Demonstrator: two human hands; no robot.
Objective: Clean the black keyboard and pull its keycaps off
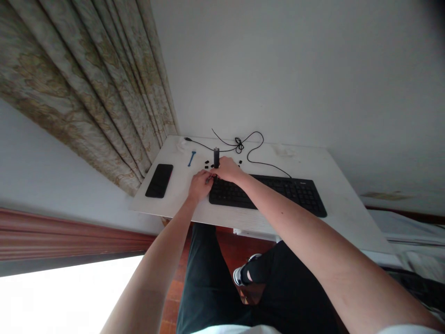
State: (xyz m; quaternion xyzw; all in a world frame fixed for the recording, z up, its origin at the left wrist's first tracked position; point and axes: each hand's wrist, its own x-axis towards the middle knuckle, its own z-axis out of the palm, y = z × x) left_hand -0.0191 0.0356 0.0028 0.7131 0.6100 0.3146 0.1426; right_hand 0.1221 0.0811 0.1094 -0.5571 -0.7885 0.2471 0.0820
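A black keyboard lies on the white table, its left end under my hands. My right hand is closed round the lower part of an upright dark cylindrical tool, over the keyboard's upper left corner. Beside it, my left hand rests at the keyboard's left edge, fingers pressed together near a small metallic item that is too small to name. Several small black pieces that look like keycaps lie behind the keyboard, partly hidden by my right hand.
On the table, a black phone lies at the left and a blue tool behind it. A black cable loops along the back to the keyboard. A patterned curtain hangs at the left, against the table's edge.
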